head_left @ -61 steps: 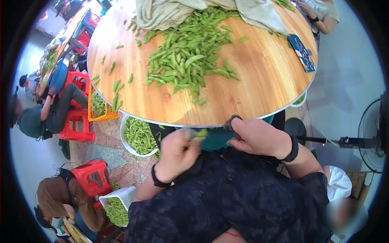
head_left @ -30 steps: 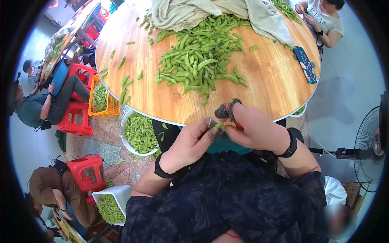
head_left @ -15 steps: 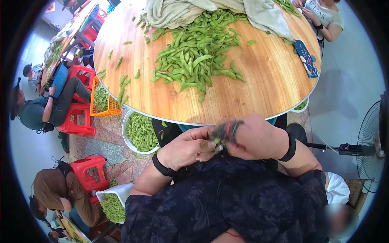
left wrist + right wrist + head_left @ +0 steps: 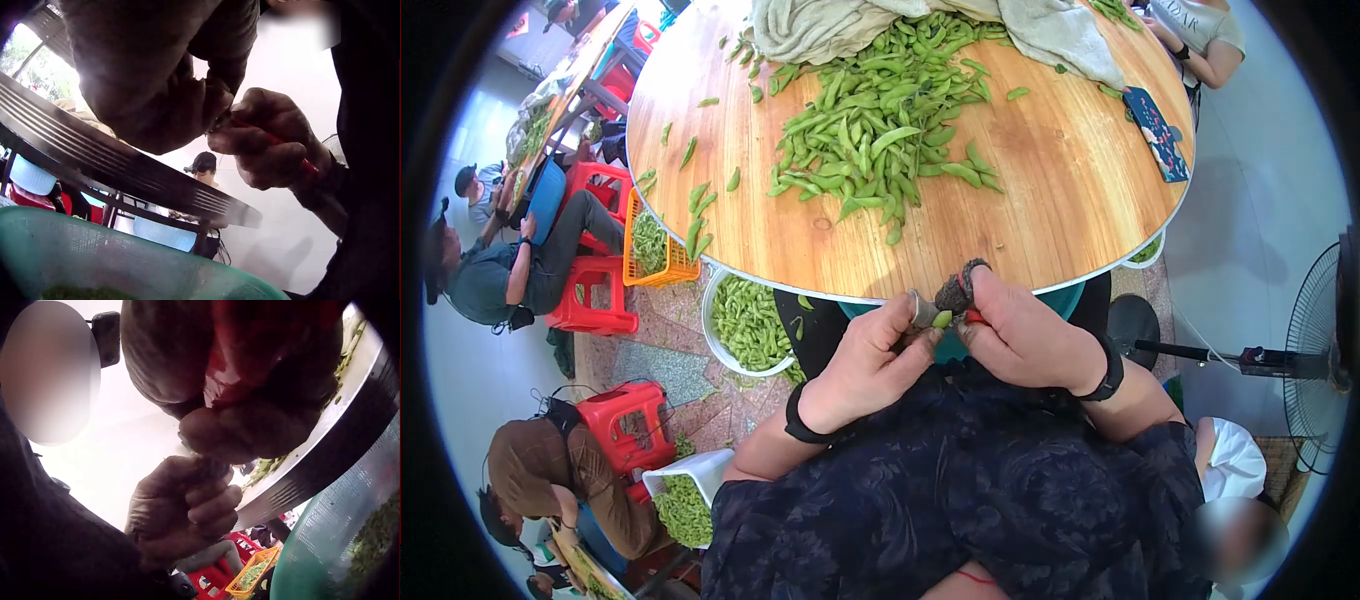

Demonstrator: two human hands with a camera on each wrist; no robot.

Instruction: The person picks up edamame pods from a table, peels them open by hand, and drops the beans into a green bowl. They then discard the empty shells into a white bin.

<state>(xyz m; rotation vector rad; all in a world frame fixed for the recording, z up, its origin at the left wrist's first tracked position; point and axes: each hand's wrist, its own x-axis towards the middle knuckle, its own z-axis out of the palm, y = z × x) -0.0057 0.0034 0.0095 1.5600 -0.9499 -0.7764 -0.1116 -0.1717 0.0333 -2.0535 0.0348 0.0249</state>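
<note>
In the head view the left hand (image 4: 862, 362) pinches a green pod (image 4: 942, 319) between thumb and fingers, just off the table's near edge. A grey covering is on one of its fingertips. Touching it from the right, the right hand (image 4: 1028, 335) is curled round a red-handled tool (image 4: 974, 316), most of which is hidden; a dark wrap covers its thumb or finger. Both wrist views show the two hands meeting, the left hand (image 4: 184, 509) and the right hand (image 4: 269, 140), with the pod itself hard to make out. A green basin (image 4: 137, 256) lies below them.
The round wooden table (image 4: 1040, 220) bears a heap of pods (image 4: 870, 130), a cloth (image 4: 820, 30) and a dark blue patterned item (image 4: 1156, 135). A white tub of pods (image 4: 745, 320) stands lower left, a fan (image 4: 1315, 350) at the right. People sit on red stools at the left.
Over the last two seconds the hands came together from apart. Since half a second ago the right hand has drawn back slightly from over the left fingertips, and the green pod shows more clearly.
</note>
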